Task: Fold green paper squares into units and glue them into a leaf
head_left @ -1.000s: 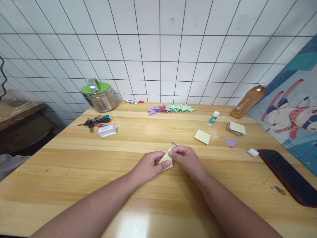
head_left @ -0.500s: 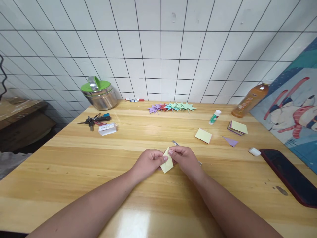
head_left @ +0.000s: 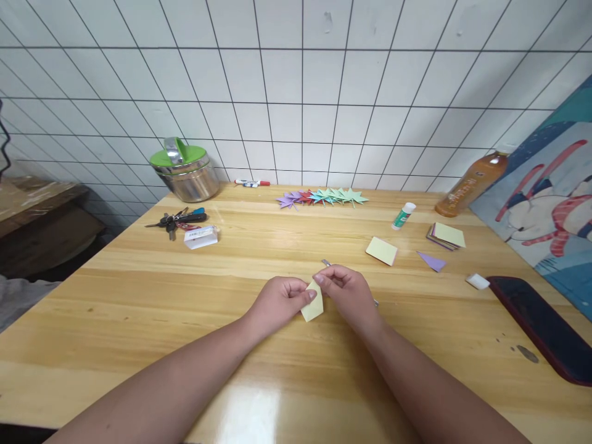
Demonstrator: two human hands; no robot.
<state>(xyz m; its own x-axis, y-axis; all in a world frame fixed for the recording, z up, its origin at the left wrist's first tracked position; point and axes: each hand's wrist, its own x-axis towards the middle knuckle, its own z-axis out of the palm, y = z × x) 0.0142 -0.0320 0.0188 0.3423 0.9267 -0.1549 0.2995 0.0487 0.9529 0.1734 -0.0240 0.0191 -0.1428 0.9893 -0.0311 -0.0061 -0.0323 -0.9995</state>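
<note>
Between my two hands is a small folded piece of pale yellow paper (head_left: 313, 308), held just above the wooden table. My left hand (head_left: 280, 300) pinches its left side, the thumb lying flat across the front. At the paper's top corner, my right hand (head_left: 345, 288) has thumb and index finger closed on the edge. Partly hidden under the right hand lies a slim metal tool (head_left: 326, 263), perhaps a craft knife; only its ends show. Beyond the hands, a row of folded paper leaves (head_left: 322, 197) in purple, red, teal and green lies near the wall.
To the right are yellow paper squares (head_left: 382, 251), a paper stack (head_left: 446, 235), a purple triangle (head_left: 431, 261), a glue stick (head_left: 404, 216), an eraser (head_left: 477, 282), a phone (head_left: 541, 327) and a bottle (head_left: 474, 185). At left stand keys (head_left: 178, 221), a small box (head_left: 201, 237), a green-lidded pot (head_left: 185, 171) and markers (head_left: 252, 183).
My right thumb has slid up slightly toward the paper's top corner, and its fingers have loosened a little. The left hand keeps its hold. The view has tilted slightly.
</note>
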